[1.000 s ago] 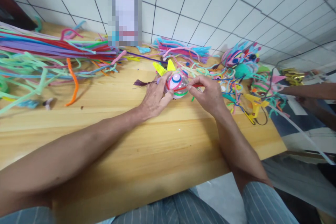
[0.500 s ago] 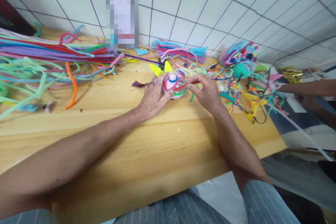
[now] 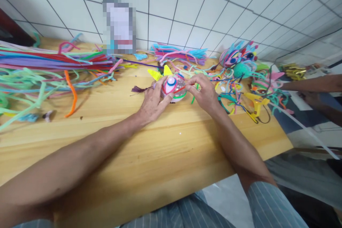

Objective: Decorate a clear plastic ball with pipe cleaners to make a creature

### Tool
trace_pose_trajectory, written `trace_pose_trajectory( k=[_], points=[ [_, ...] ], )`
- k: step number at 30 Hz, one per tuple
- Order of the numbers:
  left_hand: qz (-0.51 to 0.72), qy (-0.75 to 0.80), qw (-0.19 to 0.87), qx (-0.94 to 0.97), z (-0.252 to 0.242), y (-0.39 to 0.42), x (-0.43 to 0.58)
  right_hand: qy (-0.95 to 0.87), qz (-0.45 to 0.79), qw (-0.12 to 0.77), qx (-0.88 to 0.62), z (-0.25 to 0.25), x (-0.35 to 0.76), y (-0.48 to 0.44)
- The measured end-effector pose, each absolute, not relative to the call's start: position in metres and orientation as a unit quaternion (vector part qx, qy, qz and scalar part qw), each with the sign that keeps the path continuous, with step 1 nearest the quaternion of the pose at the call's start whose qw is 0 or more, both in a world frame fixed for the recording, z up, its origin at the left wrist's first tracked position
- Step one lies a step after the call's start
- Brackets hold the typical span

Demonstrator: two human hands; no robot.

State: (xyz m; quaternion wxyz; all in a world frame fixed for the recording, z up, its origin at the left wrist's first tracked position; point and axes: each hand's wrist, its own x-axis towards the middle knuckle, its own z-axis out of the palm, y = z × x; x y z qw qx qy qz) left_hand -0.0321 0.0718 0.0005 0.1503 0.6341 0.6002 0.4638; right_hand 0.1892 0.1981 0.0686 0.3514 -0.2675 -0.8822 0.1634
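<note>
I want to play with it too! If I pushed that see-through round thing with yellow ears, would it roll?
The see-through round thing might roll a little, since its sides curve, but the yellow ears sticking out could stop it. It's probably light for its size, because it looks clear and hollow.

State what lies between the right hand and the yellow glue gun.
In the head view, coloured pipe cleaners lie tangled between the right hand and the yellow glue gun.

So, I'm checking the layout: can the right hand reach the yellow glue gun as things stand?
Probably yes: the right hand would likely first release the red strip it pinches, but only tangled pipe cleaners lie between it and the yellow glue gun.
</note>
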Motion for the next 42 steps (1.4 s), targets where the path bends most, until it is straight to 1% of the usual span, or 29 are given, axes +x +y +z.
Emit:
trace_pose_trajectory(
  k=[5, 8, 17, 19, 22, 25, 28, 34, 39, 42],
  points=[
    [0.464, 0.6, 0.17, 0.629, 0.002, 0.07, -0.034, -0.869, 0.194, 0.365, -0.271, 0.066, 0.19, 0.201],
    [0.471, 0.597, 0.172, 0.627, 0.002, 0.07, -0.035, -0.859, 0.222, 0.359, -0.292, 0.063, 0.19, 0.203],
    [0.494, 0.589, 0.163, 0.619, -0.002, 0.071, -0.035, -0.815, 0.348, 0.354, -0.299, 0.057, 0.188, 0.208],
    [0.503, 0.583, 0.172, 0.615, -0.002, 0.069, -0.036, -0.795, 0.396, 0.356, -0.291, 0.059, 0.188, 0.209],
    [0.536, 0.547, 0.214, 0.606, 0.001, 0.068, -0.041, -0.752, 0.485, 0.349, -0.28, 0.067, 0.189, 0.208],
    [0.569, 0.512, 0.268, 0.585, 0.0, 0.069, -0.046, -0.721, 0.54, 0.331, -0.282, 0.079, 0.19, 0.203],
    [0.6, 0.487, 0.304, 0.557, -0.005, 0.073, -0.051, -0.711, 0.556, 0.324, -0.283, 0.09, 0.191, 0.198],
    [0.653, 0.431, 0.372, 0.5, -0.01, 0.083, -0.051, -0.7, 0.541, 0.336, -0.323, 0.097, 0.192, 0.195],
    [0.687, 0.398, 0.435, 0.424, 0.005, 0.085, -0.044, -0.655, 0.583, 0.292, -0.383, 0.098, 0.19, 0.186],
    [0.7, 0.385, 0.461, 0.386, 0.017, 0.083, -0.04, -0.643, 0.603, 0.27, -0.387, 0.101, 0.188, 0.18]
  ],
)
